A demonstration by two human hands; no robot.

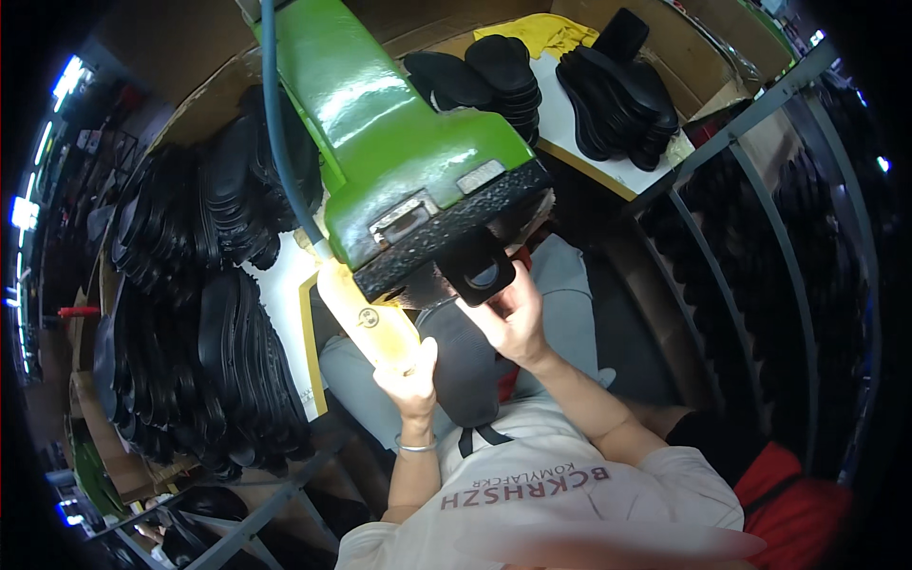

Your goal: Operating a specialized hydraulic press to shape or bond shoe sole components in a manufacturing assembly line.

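A dark shoe sole (463, 366) slants over my lap, its far end under the head of a green machine (427, 171) with a rough black lower rim. My left hand (410, 383) is closed at the sole's left edge, thumb up, beside a lit yellowish lamp (366, 313) on a blue cable. On the other side my right hand (515, 321) is curled by the sole's upper right edge, just below a black fitting (484, 273) with a round opening. The machine head and fitting hide some right fingertips and the sole's far end.
Several stacks of black soles (161, 351) fill the left side. More sole stacks (617, 104) stand at the far right on a white board, with a yellow cloth (541, 35) behind. A grey metal rack (750, 171) rises at the right. Cardboard (399, 47) borders the back.
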